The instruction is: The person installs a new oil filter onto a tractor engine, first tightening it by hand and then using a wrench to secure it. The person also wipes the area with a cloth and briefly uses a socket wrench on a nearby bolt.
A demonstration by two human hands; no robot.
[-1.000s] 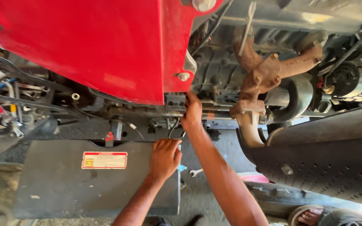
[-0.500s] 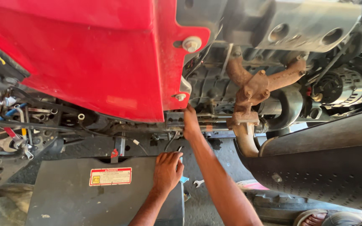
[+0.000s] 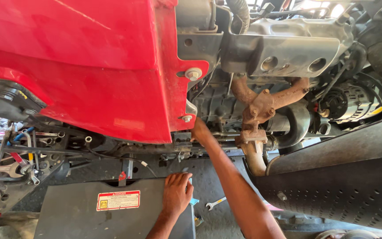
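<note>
Under the red sheet-metal hood panel (image 3: 89,71), right hand (image 3: 200,132) buried in the rusty-manifold engine bay (image 3: 261,110) — grip hidden, cannot tell — left hand (image 3: 176,193) flat, fingers apart, on the grey battery cover (image 3: 76,212); slipping likely against sharp brackets.

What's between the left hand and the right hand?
Head view: between the left hand, flat on the grey box, and the right hand, up under the red panel, lies a dark frame rail with cables.

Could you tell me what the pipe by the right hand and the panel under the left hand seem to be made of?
The pipe beside the right hand looks like cast metal, rough and rust-brown all over. The grey panel under the left hand has a dull, even matt surface; painted sheet metal or plastic, I cannot tell which.
</note>
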